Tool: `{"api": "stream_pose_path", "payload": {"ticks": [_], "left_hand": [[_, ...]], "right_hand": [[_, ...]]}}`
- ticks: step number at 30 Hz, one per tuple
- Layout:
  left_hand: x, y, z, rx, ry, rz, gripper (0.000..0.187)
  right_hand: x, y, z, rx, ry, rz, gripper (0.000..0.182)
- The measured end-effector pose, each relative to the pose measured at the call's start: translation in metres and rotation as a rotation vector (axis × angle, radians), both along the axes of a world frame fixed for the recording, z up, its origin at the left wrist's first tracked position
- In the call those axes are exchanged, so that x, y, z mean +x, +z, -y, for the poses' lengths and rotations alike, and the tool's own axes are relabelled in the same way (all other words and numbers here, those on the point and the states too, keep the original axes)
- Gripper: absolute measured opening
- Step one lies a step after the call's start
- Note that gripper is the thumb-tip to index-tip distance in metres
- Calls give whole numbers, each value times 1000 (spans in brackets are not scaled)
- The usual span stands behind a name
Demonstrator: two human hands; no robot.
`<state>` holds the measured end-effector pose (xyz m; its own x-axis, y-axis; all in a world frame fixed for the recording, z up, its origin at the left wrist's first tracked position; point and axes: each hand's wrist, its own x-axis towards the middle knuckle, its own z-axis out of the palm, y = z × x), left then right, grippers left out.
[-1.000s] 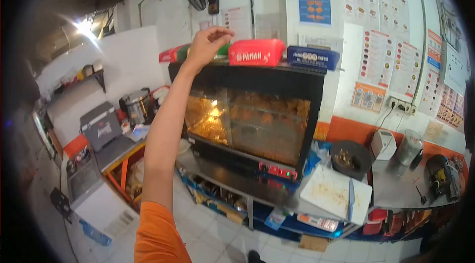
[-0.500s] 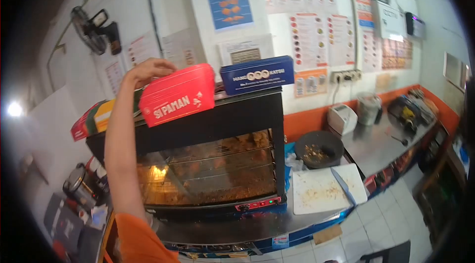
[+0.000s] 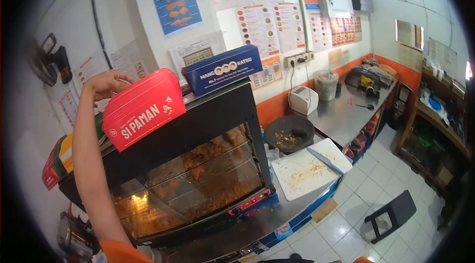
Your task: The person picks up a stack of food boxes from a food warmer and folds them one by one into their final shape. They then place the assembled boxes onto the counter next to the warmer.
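Note:
My left hand reaches up to a stack of flat red "SI PAMAN" paper food boxes on top of a black heated display cabinet. Its fingers are bent and closed at the stack's back upper edge, with the fingertips partly hidden. A blue stack of "MANG KATSU" boxes stands to the right of the red one. Left of my forearm, yellow and green packaging lies on the cabinet. Pieces of fried food show behind the cabinet's glass. My right hand is out of view.
A white cutting board with crumbs and a knife lies right of the cabinet. Behind it sit a dark stone mortar and a white device. A black stool stands on the tiled floor.
My view has turned to the right and tilted, so the cabinet appears further left and more of the floor and right-hand shelf shows. My left hand stays at the red boxes.

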<state>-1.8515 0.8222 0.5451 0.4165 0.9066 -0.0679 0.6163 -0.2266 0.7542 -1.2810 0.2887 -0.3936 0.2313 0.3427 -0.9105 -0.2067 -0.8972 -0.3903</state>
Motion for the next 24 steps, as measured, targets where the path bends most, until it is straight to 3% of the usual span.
{"api": "stream_pose_path", "payload": {"ticks": [8,12,18,20,21,23,24], "left_hand": [[-11,-10,-13,-46,122,69,30],[0,4,-1,45,30,-70,35],[10,-4,3,99,-32,-141,21],[11,-2,-1,288,-20,-413,20],[12,-3,-5,283,-12,-417,20],[4,-5,-14,734,-118,-696,26],[-1,-9,-18,815,-104,-660,26]], "right_hand": [[-27,42,-14,-98,-9,38,29],[-20,38,-19,-15,-151,42,32],[-14,25,-7,38,-202,17,30],[-19,22,1,30,-217,31,29],[-20,24,2,32,-231,51,27],[-22,29,3,7,-280,11,27],[-20,25,10,47,-277,-6,28]]}}
